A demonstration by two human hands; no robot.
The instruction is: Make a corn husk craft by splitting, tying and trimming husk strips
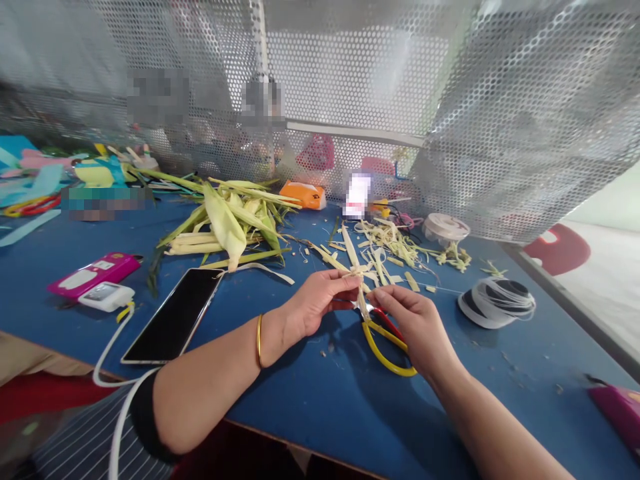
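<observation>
Between the thumb and fingers of my left hand (323, 297) is a small bundle of pale corn husk strips (351, 250), gathered at the middle with ends sticking out. My right hand (410, 320) is closed in a pinch beside the bundle's lower end; whatever its fingertips hold is too small to make out. Just below both hands lies a pair of scissors (375, 347) with yellow and red handles, partly covered by my right hand. A thin white thread (447, 289) stretches from my right hand's area toward a wound spool (495, 303) at the right.
Green corn husks (225, 227) are heaped behind my left hand, husk scraps (393, 243) behind my right. A dark-screened tablet (175, 317), cabled white device (107, 297) and magenta case (95, 275) lie left. Farther back are an orange packet (303, 195), lit phone (357, 193) and round clear container (445, 228).
</observation>
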